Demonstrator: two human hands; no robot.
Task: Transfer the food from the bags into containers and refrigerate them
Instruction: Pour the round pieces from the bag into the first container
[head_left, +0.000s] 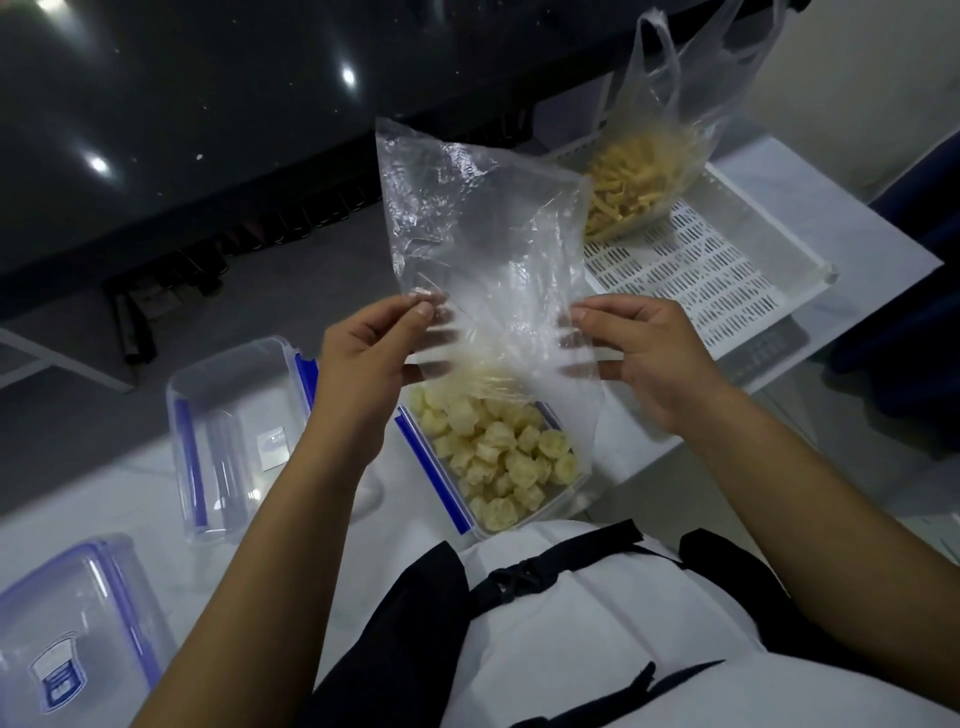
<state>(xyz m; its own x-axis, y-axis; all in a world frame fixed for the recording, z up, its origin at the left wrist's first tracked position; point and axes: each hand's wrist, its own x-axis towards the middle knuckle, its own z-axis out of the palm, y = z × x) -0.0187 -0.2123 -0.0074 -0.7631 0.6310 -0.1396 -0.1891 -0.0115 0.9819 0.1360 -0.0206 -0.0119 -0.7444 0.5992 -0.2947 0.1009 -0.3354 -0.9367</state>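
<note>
Two hands up over the table, sharing one clear plastic bag (483, 228). Left hand (363, 364) pinching the bag's left edge between thumb and fingertips; right hand (649, 358) pinching the right edge the same way, remaining fingers curled loosely behind the film. Bag held upended, mouth down over the near container (447, 493), closed end pointing away toward the far edge. Looks emptied, or close to it: nothing solid visible through the upper film.

Pale round food pieces (498, 452) heaped in that container, at the near edge of the table right in front of the body. Probably light and dry, a little crumbly, so better poured than squeezed.

Film thin, limp, likely slippery and prone to cling. Best held by the side edges as now, or gathered at the closed end for a shake. No weight to speak of once empty.

Second bag (675, 156), handles up, full of pale yellow sticks, standing at the far corner of a white slotted tray (727, 270) toward the table's right side. Heavier and floppy; best lifted by the handles with support under the belly.

Empty container (234, 436) to the left of the full one, a lid (78, 623) at the near left corner.
</note>
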